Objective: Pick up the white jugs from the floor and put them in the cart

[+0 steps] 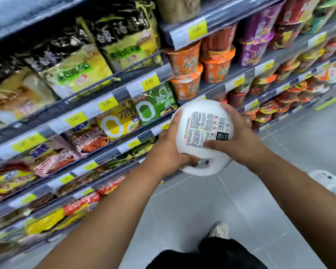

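Head view shows one white jug lifted clear of the floor and held on its side, label up, in front of the noodle shelves. A second white jug sits on the floor to the right, well apart. No cart is in view, so I judge the first jug picked up but not yet delivered, and the second untouched. Both hands have a closed grip on the held jug. The left hand curls its fingers round the handle end, and the right hand wraps the far side, thumb across the label.
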Tool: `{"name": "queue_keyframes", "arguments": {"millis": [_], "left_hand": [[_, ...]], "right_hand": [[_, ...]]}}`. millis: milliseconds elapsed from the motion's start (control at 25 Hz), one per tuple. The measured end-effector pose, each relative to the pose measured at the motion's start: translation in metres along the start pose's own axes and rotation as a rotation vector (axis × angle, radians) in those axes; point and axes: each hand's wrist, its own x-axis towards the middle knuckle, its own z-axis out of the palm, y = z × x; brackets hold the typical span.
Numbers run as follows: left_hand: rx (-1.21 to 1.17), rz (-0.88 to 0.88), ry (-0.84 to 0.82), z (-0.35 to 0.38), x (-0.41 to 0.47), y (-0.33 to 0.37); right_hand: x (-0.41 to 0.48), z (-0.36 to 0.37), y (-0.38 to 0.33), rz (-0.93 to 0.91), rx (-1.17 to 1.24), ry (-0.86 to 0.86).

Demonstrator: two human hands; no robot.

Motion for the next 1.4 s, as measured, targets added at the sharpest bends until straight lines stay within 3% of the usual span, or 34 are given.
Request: {"name": "queue_keyframes", "arguments": {"millis": [240,680,1200,1400], "left_hand": [[-0.134,-0.182,0.311,-0.086,-0.177,-0.092],[-0.179,-0.529,0.884,-0.189,-0.558,-0.223],[-0.17,-0.904,1.449,-0.32,-0.788,-0.367],[-0.179,-1.019,1.595,-0.364,-0.872,-0.416]], "right_hand": [[-0.054,0.157,-0.083,-0.173,-0.085,-0.366],[-0.281,0.457,-0.245,-0.448,-0.115,-0.863],[-0.429,0.788,-0.406,-0.822,-0.134,-1.312],[-0.498,0.901,-0.459,-0.931,-0.115,-1.505]]}}
